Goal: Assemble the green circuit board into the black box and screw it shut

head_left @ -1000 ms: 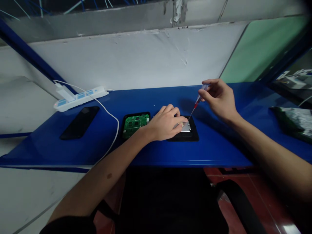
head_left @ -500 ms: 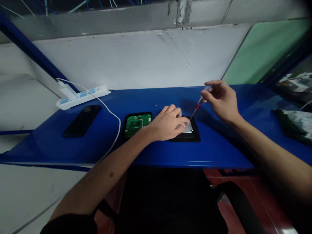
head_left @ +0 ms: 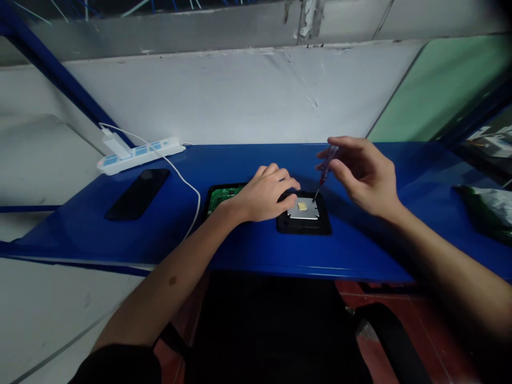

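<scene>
My right hand (head_left: 360,168) grips a screwdriver (head_left: 326,166) with a clear handle and a red collar. Its tip meets the upper right corner of a silver metal plate (head_left: 310,213). A small pale yellow pad (head_left: 302,206) sits on that plate, which lies inside a black plastic cover (head_left: 324,226). At the cover's left edge is my left hand (head_left: 268,194), fingers apart and holding nothing; whether its thumb touches the plate I cannot tell. Partly hidden behind my left hand and wrist, a green circuit board (head_left: 222,196) rests in a second black casing (head_left: 212,188).
On the blue table (head_left: 256,256), a black phone (head_left: 138,194) lies to the left. Behind it is a white power strip (head_left: 142,154) with a charger (head_left: 117,144) and a white cable (head_left: 188,184). A green and silver bag (head_left: 490,210) is at the right.
My left hand has lifted off the metal plate and shifted left, baring the yellow pad. The screwdriver now stands more upright, with my right hand's fingers rearranged on its handle. The view has shifted slightly.
</scene>
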Demonstrator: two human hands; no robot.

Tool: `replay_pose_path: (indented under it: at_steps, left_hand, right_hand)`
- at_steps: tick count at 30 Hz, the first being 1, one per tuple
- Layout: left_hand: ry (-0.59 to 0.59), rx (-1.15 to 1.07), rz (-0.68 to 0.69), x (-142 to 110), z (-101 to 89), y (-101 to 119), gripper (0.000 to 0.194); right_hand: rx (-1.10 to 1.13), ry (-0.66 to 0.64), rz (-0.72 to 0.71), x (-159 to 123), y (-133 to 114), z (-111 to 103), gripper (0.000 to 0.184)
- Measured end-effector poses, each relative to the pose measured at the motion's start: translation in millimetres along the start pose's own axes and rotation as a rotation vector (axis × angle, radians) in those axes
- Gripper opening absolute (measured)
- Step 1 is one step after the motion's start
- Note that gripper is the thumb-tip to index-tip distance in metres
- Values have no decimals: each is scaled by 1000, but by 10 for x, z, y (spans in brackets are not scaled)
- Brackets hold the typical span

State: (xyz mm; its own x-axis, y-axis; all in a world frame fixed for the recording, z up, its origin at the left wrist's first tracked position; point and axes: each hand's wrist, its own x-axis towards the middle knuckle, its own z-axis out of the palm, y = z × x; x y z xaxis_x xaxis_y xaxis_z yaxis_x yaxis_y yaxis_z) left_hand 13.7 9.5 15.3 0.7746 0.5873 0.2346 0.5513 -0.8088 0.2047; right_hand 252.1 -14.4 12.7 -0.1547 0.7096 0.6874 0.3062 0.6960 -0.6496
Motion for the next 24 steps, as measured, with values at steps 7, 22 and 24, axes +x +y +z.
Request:
replay_pose_path:
  at_steps: [7, 22, 24]
  left_hand:
    - [-181, -3, -33, -70, -49, 26, 95]
    - [-139, 79, 31, -235, 61, 96, 97]
    - [-112, 110, 41, -267, 89, 125, 95]
  right_hand:
    - [26, 30, 81, -12, -40, 21, 37]
    - [-29, 71, 25, -44, -3, 80, 36]
    - [-52, 78, 16, -55, -34, 94, 37]
